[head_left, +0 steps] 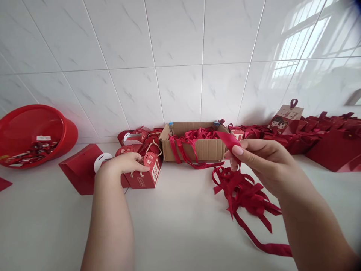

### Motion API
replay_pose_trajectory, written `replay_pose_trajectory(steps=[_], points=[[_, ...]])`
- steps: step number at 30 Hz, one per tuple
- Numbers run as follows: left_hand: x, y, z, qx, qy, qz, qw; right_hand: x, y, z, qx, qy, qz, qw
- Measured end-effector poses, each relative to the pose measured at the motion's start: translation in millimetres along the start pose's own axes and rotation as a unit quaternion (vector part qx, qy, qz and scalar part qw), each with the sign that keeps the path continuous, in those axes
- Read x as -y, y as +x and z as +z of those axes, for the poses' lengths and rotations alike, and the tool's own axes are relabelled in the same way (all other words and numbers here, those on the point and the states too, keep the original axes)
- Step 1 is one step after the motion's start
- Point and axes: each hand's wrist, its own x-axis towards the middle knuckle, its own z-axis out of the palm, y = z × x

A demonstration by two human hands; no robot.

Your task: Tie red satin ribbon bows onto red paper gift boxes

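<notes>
My left hand (122, 165) reaches to a small red gift box (142, 179) with white Chinese lettering and a twisted cord handle. Thumb and fingers close on its upper part; some of the fingertips are hidden. My right hand (262, 160) is raised on the other side, pinching a red ribbon (228, 141) between thumb and fingers. Below it, a tangled heap of red ribbons (245, 194) lies on the white tabletop, one long strand trailing under my forearm. Between my hands stands an open cardboard box (194, 150) full of ribbons, several hanging over its front.
A red plastic basin (69, 131) with small wrapped packets is tilted at the far left. Near it stands a plain dark red box (81, 169). Rows of red gift bags (329, 150) line the right back, a cartoon-printed one (284, 118) on top. A tiled wall (177, 90) rises behind.
</notes>
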Motion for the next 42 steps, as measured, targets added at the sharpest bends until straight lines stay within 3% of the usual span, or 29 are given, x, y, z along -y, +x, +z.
replay_pose_trajectory(steps=[3, 8, 15, 18, 22, 24, 27, 29, 35, 42], points=[[-1, 0, 1.2, 0.060, 0.012, -0.013, 0.998, 2, 0, -3, -0.010, -0.003, -0.009, 1.000], [-4, 5, 6.6, 0.089, 0.011, 0.015, 0.996, 0, 1, -6, -0.006, -0.011, -0.033, 0.999], [-36, -19, 3.5, 0.126, 0.002, 0.102, 0.987, 1, -1, -6, 0.000, -0.014, -0.033, 0.999], [-50, -28, 5.5, 0.081, -0.006, 0.161, 0.984, 3, -2, -8, -0.004, -0.017, -0.033, 0.999], [-69, -20, 20.2, 0.011, -0.028, 0.240, 0.970, 4, -3, -9, -0.002, -0.010, -0.039, 0.999], [-81, -16, 28.5, -0.058, -0.037, 0.275, 0.959, 4, -4, -9, 0.001, -0.002, -0.040, 0.999], [-97, -17, 34.6, -0.188, -0.048, 0.283, 0.939, 5, -4, -9, 0.003, 0.002, -0.037, 0.999], [-102, -23, 33.2, -0.206, -0.033, 0.264, 0.942, 5, -4, -9, 0.004, 0.002, -0.040, 0.999], [-92, -32, 27.0, -0.115, 0.049, 0.193, 0.973, 5, -5, -9, 0.004, 0.001, -0.045, 0.999], [-77, -10, 37.2, 0.018, 0.080, 0.117, 0.990, 7, -6, -11, 0.007, -0.001, -0.046, 0.999]])
